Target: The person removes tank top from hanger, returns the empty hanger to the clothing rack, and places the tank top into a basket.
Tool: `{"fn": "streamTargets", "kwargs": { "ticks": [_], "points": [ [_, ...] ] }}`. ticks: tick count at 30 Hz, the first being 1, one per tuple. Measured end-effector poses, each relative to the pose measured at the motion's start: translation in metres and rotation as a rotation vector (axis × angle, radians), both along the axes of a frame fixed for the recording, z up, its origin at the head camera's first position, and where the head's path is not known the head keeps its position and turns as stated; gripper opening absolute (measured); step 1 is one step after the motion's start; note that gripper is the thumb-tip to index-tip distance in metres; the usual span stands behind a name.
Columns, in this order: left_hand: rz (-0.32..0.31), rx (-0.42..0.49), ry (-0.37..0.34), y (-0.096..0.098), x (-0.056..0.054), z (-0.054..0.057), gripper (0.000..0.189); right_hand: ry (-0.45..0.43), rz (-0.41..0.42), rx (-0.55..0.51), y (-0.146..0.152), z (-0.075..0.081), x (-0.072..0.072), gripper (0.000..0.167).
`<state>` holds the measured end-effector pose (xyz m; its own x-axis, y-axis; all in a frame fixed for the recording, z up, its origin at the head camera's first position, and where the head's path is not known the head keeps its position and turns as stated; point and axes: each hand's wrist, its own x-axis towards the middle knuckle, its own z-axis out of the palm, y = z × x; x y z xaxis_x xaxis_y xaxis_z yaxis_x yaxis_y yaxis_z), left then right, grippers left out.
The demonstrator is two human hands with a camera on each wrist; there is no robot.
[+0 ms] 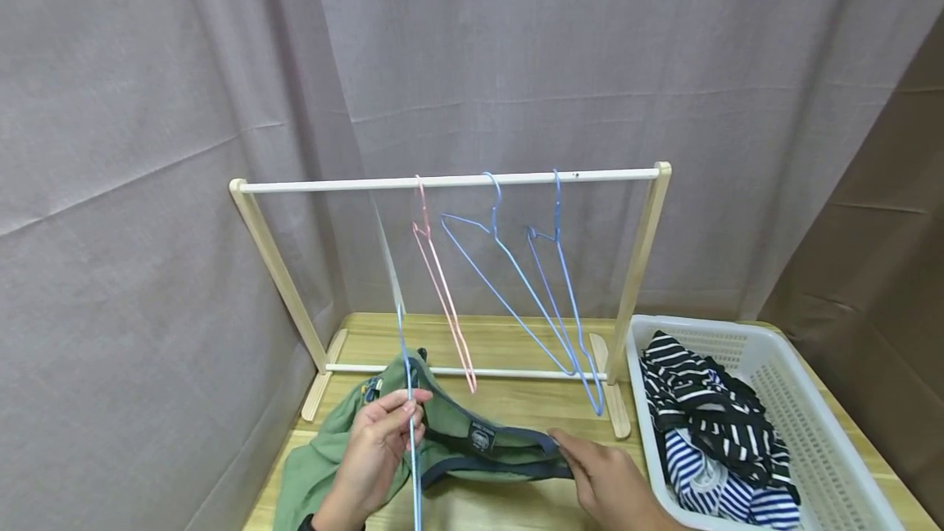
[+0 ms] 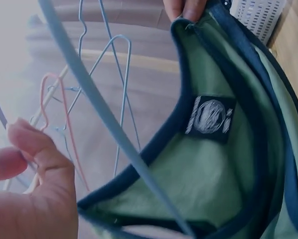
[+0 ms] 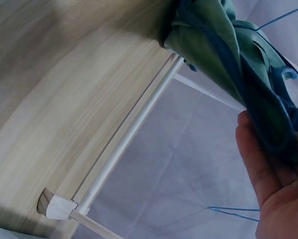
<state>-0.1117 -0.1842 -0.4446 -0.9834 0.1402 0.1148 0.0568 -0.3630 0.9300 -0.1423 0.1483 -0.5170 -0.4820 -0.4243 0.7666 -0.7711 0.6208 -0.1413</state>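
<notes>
My left hand (image 1: pixel 372 451) pinches a light blue wire hanger (image 1: pixel 415 478), seen nearly edge-on in the head view. A green top (image 1: pixel 320 465) with navy trim hangs around the lower part of this hanger, partly hidden behind the left hand. My right hand (image 1: pixel 612 478) grips the trimmed edge of the top and holds it stretched out to the right. Between the hands, a dark neck label (image 2: pixel 209 118) faces up inside the neckline. In the left wrist view the hanger's wire crosses in front of the opening.
A wooden rack with a white rail (image 1: pixel 347 184) stands behind the hands. From it hang a pink hanger (image 1: pixel 442 293) and two blue hangers (image 1: pixel 516 265). On the right, a white basket (image 1: pixel 826 416) holds striped clothes (image 1: pixel 715 416). Grey cloth surrounds the wooden table (image 1: pixel 479 334).
</notes>
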Motion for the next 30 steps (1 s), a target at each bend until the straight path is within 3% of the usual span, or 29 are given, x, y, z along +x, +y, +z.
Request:
{"fn": "streamTargets", "kwargs": {
  "ticks": [2, 6, 15, 25, 30],
  "points": [
    [-0.037, -0.031, -0.007, -0.005, 0.001, 0.001, 0.022, -0.012, -0.053, -0.011, -0.001, 0.0, 0.0, 0.052],
    [-0.093, -0.091, 0.012, -0.017, 0.002, 0.001, 0.024, -0.013, -0.136, -0.017, -0.003, 0.002, -0.002, 0.047],
    [-0.244, -0.175, -0.002, -0.042, 0.004, 0.005, 0.026, -0.059, -0.226, -0.064, -0.012, 0.012, -0.015, 0.032],
    [-0.264, -0.163, 0.033, -0.061, 0.01, 0.012, 0.028, -0.005, -0.283, -0.149, -0.019, 0.016, -0.032, 0.03],
    [-0.257, -0.146, 0.055, -0.066, 0.012, 0.011, 0.028, -0.085, -0.3, -0.147, -0.023, 0.016, -0.033, 0.028]
  ]
}}
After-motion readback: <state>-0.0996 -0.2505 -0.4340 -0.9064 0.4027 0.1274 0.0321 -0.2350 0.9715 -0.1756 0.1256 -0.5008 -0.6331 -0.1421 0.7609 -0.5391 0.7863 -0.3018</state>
